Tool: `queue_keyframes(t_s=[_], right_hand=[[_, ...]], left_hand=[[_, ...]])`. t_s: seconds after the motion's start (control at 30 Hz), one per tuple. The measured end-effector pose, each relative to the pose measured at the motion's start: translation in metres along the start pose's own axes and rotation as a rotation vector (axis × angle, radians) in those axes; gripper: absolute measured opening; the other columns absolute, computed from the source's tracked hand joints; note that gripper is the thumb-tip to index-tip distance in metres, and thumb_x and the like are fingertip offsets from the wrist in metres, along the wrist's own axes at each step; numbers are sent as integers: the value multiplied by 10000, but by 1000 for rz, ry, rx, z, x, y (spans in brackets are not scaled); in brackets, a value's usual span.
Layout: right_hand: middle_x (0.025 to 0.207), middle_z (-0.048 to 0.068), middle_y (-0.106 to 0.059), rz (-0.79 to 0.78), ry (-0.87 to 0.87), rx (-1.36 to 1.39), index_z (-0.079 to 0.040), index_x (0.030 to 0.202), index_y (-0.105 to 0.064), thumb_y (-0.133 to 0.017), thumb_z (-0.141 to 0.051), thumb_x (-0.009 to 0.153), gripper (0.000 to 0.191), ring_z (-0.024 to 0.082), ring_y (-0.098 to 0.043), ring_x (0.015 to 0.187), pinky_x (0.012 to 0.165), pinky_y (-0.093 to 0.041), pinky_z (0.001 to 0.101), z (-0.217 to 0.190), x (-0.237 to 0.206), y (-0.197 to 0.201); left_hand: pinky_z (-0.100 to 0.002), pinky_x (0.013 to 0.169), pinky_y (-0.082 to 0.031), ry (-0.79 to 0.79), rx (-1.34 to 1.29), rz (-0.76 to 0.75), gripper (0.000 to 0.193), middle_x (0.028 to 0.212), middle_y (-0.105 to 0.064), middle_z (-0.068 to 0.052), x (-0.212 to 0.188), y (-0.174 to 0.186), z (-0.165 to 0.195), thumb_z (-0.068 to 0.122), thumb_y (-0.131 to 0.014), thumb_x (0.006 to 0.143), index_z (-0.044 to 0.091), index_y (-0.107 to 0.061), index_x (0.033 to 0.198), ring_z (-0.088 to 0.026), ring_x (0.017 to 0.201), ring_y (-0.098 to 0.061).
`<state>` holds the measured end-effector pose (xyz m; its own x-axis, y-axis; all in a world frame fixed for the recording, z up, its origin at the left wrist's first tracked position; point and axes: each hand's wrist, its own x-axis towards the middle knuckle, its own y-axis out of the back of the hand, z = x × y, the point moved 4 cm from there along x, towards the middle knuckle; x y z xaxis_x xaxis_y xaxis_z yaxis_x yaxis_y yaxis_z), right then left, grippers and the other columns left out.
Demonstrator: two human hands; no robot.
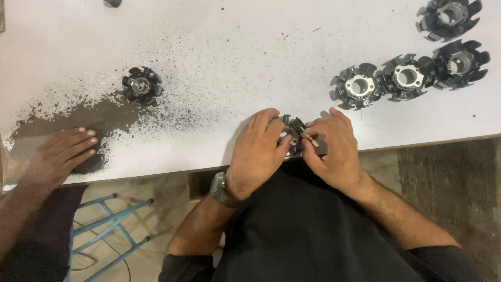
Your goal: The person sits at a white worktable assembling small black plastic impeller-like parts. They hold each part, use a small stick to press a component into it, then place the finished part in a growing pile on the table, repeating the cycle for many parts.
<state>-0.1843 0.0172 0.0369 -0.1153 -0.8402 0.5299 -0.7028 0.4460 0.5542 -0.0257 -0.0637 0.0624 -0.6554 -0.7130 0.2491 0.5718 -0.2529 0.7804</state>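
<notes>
White worktable, dusted with dark powder. At 6 o'clock, left hand and right hand together clasp a black stator core; right fingers pinch a small stick.

Black toothed metal core mostly hidden between both hands; dark round object cut off by top edge.

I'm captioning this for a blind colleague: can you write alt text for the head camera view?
Seen from above, a person's left hand and right hand together hold a black toothed metal core at the edge of a white table. Four similar cores lie at upper right. Another person's hand rests on dark powder at left.
</notes>
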Motion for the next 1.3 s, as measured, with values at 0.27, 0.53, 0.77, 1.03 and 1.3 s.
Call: queue_keyframes(t_s=[0.27, 0.53, 0.77, 1.03, 1.3], right_hand=[[1011, 76, -668, -59, 25, -37, -74, 1078, -630, -779, -5, 833, 295, 273, -658, 1009, 1176, -421, 565, -1, 2, -3], [1053, 98, -672, -52, 41, -81, -64, 1096, -627, -786, -10, 830, 314, 295, -656, 1050, 1172, -417, 566, -1, 0, -5], [1052, 96, -671, -63, 89, -98, -67, 1120, -638, -788, -10, 827, 334, 288, -655, 1053, 1172, -407, 557, -5, 0, -3], [931, 61, -668, -101, 48, -170, -78, 1067, -689, -805, -30, 853, 248, 262, -658, 958, 1172, -429, 528, -10, 9, -2], [912, 38, -693, -142, 2, -128, -83, 1067, -697, -794, -42, 879, 215, 232, -666, 886, 1165, -466, 499, -12, 15, 4]], left_hand=[[-438, 978, -521, -27, -32, 206, 204, 1320, -629, -105, -15, -9, -5, 133, -772, 922, 83, -717, 1113, -312, 1154, -635], [-414, 1002, -523, -44, -113, 218, 199, 1326, -639, -81, -10, -10, -10, 96, -790, 896, 90, -724, 1084, -283, 1186, -626], [-433, 1043, -494, -79, -127, 191, 188, 1353, -612, -85, -10, -7, -11, 78, -786, 873, 72, -707, 1043, -292, 1248, -599], [-480, 1126, -421, -70, -98, 127, 141, 1330, -601, -85, -7, -9, -12, 106, -778, 830, 96, -702, 948, -314, 1364, -525], [-479, 1105, -428, -6, -124, 199, 168, 1340, -605, -83, -9, -18, -4, 132, -769, 870, 84, -673, 999, -303, 1310, -539]])
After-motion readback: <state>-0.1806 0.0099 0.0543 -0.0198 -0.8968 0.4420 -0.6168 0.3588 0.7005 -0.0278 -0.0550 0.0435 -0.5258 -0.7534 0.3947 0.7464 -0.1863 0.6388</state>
